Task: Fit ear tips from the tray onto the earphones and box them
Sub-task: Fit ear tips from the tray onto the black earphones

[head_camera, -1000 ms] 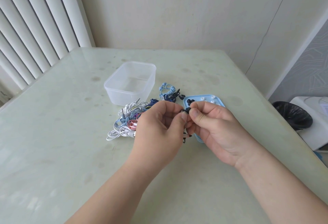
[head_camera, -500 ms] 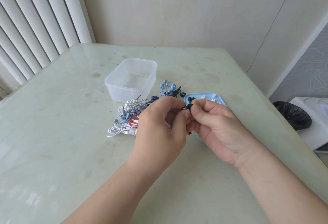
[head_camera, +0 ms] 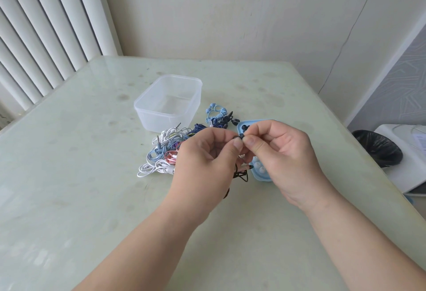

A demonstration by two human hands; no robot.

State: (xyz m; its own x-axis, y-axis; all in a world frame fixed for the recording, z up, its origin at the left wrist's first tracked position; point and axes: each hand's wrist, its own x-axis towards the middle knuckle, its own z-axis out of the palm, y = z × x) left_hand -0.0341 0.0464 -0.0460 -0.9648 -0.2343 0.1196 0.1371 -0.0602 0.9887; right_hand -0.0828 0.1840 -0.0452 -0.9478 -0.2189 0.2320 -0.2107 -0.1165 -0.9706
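Both our hands are up over the desk (head_camera: 80,175), meeting just above the tray's (head_camera: 260,177) left edge. Left hand (head_camera: 207,159) pinches the earbud (head_camera: 236,138), with its black cord (head_camera: 241,175) dangling below. Right hand (head_camera: 283,152) pinches a black tip (head_camera: 241,135) right against it. That tip's probably soft, light and slippery, so we'd squeeze its skirt gently and hold the bud by its hard shell. The pile (head_camera: 166,150) sits beside the box (head_camera: 168,104).
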